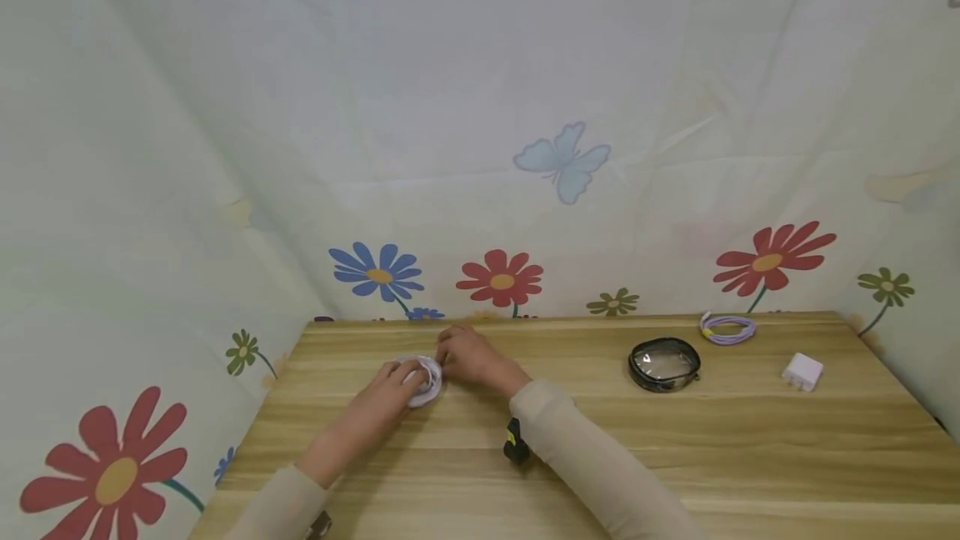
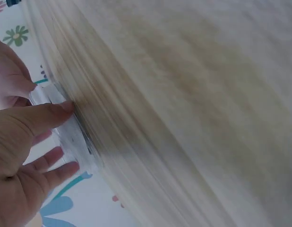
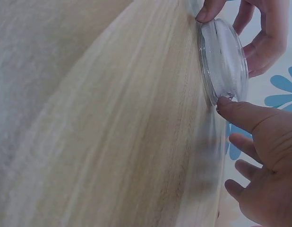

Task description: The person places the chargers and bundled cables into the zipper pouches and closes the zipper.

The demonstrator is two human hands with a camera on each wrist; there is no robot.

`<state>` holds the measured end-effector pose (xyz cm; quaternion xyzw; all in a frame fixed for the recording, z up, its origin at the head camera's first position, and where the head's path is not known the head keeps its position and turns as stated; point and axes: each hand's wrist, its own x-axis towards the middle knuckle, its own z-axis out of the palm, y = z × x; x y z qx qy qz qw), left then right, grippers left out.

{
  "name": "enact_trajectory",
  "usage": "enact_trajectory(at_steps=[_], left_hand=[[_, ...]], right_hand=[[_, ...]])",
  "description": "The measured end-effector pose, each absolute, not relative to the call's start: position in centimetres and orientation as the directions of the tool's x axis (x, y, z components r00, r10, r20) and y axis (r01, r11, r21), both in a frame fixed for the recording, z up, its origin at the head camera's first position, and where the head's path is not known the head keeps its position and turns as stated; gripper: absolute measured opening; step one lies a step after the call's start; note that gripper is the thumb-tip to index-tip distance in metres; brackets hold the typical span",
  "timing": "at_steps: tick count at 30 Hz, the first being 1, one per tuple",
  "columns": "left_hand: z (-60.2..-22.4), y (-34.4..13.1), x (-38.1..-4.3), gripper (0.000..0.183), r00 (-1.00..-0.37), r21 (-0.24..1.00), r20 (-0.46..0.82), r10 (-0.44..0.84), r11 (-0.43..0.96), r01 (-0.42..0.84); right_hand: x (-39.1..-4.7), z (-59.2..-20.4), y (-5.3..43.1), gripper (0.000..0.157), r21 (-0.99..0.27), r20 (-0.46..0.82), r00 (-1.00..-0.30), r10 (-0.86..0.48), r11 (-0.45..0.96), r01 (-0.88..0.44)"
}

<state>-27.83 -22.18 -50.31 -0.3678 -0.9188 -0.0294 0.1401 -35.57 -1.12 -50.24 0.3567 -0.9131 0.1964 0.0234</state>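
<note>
A round, clear case (image 1: 427,386) with a white coil inside, which looks like a cable, lies flat on the wooden table at its left part. My left hand (image 1: 393,390) holds it from the near left side, thumb on one side and fingers round the rim. In the left wrist view the thumb (image 2: 61,111) of that hand lies across the case (image 2: 77,137). On the opposite side, my right hand (image 3: 273,161) touches the rim of the case (image 3: 225,61) with its thumb tip; its other visible fingers are loosely bent and apart from the case.
A black-rimmed oval clear pouch (image 1: 665,365) lies to the right on the table (image 1: 637,440). Beyond it are a coiled purple cable (image 1: 727,330) with a yellow tie and a white charger plug (image 1: 803,372). Beside my right sleeve sits a small black object (image 1: 515,442) with a yellow-green band.
</note>
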Motion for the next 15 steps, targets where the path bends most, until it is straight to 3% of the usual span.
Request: enact_trajectory(at_steps=[10,15], left_hand=[[-50.2,-22.8,-28.3,0.050,-0.627,-0.078,0.316,0.712,0.678,0.731],[-50.1,-23.6,-28.7,0.052,-0.615,0.023,0.291,0.733,0.637,0.770]], right_hand=[[-35.8,-50.6,-1.4,0.012,-0.279,0.209,-0.711,-0.671,0.656,-0.701],[-35.4,-50.8,-1.4,0.011,-0.283,0.209,-0.748,-0.630,0.693,-0.663]])
